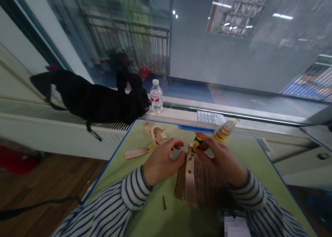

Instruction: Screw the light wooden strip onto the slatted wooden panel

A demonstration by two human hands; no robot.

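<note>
A wooden assembly of boards (193, 183) with rows of holes lies on the green table (249, 154) in front of me. My right hand (220, 162) is closed round a small yellow-and-black screwdriver (196, 143), its tip down at the top of the light board. My left hand (162, 159) rests against the left side of the boards, fingers curled and pinched near the screwdriver tip. What the fingertips hold is too small to see. Both sleeves are blue-and-white striped.
Loose curved wooden parts (153, 138) lie at the table's far left. A dark screw (164, 202) lies near my left wrist. A tipped yellow-capped bottle (224, 130), a water bottle (156, 97) and a black bag (95, 98) sit by the window ledge.
</note>
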